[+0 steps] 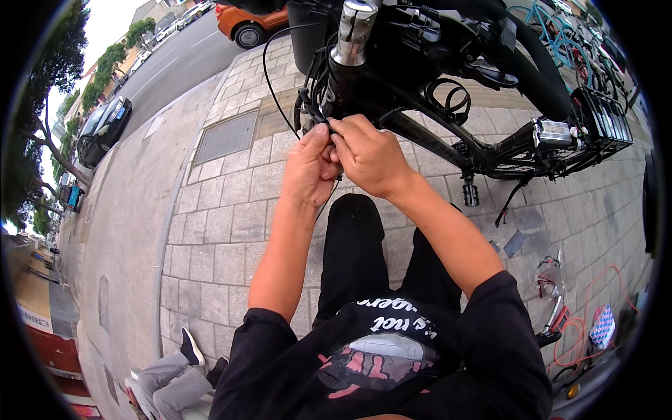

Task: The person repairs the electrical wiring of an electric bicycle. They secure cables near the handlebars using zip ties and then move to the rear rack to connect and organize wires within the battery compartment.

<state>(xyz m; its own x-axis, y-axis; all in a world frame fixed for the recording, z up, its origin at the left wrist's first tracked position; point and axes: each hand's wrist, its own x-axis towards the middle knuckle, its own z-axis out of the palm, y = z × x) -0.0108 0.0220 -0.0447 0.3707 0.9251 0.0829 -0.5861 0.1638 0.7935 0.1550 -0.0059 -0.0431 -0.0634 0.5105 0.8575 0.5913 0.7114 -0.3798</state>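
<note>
At the front of a black bicycle [420, 133], both my hands meet beside the head tube, pinching thin black cables. The fingers of my left hand [310, 164] are closed, thumb against fingertips. Right against it, my right hand [371, 157] is closed in a pinch too, its fingers hiding just what lies between them. One black cable [267, 73] loops out to the left and comes back down to my fingers. A silver steerer clamp [355, 31] rises above them, with more cables bunched below it. The bicycle's pedal [470, 192] hangs to the right.
A coiled cable [448, 101] hangs on the frame. At right are a rear rack [605, 122], tools [553, 308] and a red hose [577, 336] on the paving. A seated person's legs [171, 381] are at lower left. An orange car [252, 24] stands on the road.
</note>
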